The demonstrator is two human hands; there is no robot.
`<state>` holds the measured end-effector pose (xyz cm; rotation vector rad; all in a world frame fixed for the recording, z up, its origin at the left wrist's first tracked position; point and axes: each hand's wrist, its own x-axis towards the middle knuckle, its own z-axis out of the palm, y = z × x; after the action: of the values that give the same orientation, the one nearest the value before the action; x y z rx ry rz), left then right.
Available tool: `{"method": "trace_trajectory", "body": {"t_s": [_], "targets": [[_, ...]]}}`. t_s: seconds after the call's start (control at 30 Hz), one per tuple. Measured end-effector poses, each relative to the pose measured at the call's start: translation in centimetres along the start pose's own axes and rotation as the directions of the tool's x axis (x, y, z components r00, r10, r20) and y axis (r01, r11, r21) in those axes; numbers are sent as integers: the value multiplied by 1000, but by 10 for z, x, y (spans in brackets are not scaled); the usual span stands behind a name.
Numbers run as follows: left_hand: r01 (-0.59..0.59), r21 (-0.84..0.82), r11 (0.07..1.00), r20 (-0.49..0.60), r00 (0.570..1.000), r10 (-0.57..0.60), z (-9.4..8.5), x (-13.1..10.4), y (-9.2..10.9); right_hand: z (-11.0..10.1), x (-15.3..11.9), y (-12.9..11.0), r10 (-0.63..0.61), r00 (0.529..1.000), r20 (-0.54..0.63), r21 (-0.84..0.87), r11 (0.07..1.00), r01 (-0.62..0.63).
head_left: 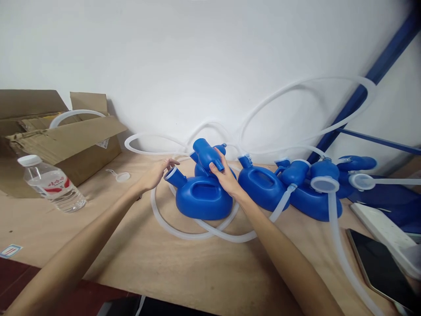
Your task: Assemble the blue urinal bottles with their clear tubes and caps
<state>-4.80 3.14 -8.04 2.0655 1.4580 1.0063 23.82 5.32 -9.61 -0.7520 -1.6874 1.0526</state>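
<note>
The right hand (225, 172) is gripping a blue bent top (204, 153) and holding it up in the middle, at the far side of a blue jug (204, 202). The left hand (164, 169) is reaching close to the jug's neck, at its left, with the fingers open and a bit bent. I cannot tell if they are touching it. The jug is sitting on the wooden table (197, 272). A cloudy hose (184, 235) is curling near it. Far left, 1 water bottle (54, 186) is standing by a box (82, 145).
</note>
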Motion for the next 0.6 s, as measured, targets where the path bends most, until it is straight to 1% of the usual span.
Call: {"method": "trace_trajectory", "body": {"t_s": [0.07, 0.13, 0.17, 0.23, 0.27, 0.33, 0.4, 0.47, 0.53, 0.6], "targets": [[9, 23, 1000, -51, 999, -8, 4, 2, 8, 0, -1, -2, -12, 1000, -17, 10, 1000, 13], [4, 32, 999, -144, 990, 1, 4, 8, 18, 0, -3, -3, -57, 998, -23, 16, 998, 57], [-7, 23, 1000, -202, 979, 12, 1, 12, 23, 0, -3, -4, -84, 996, -22, 46, 995, 85], [-45, -44, 998, -323, 946, 28, -8, 22, 37, -3, -3, -5, -105, 994, -14, 183, 977, 106], [-74, -100, 992, -357, 934, 34, -11, 27, 46, -5, -2, -6, -91, 996, -10, 274, 958, 90], [-144, -241, 960, -368, 928, 47, -13, 32, 66, -10, -1, -11, -37, 999, -10, 416, 908, 37], [-208, -386, 899, -335, 939, 74, -6, 30, 88, -14, -1, -17, -2, 1000, -11, 464, 886, 7], [-237, -468, 851, -298, 949, 101, 10, 25, 109, -17, -4, -24, -14, 1000, -6, 445, 896, 15], [-241, -508, 827, -269, 956, 113, 26, 18, 126, -19, -7, -32, -45, 999, 16, 397, 917, 35], [-258, -542, 800, -292, 950, 108, 37, 11, 138, -19, -12, -40, -62, 996, 60, 328, 944, 39]]}}
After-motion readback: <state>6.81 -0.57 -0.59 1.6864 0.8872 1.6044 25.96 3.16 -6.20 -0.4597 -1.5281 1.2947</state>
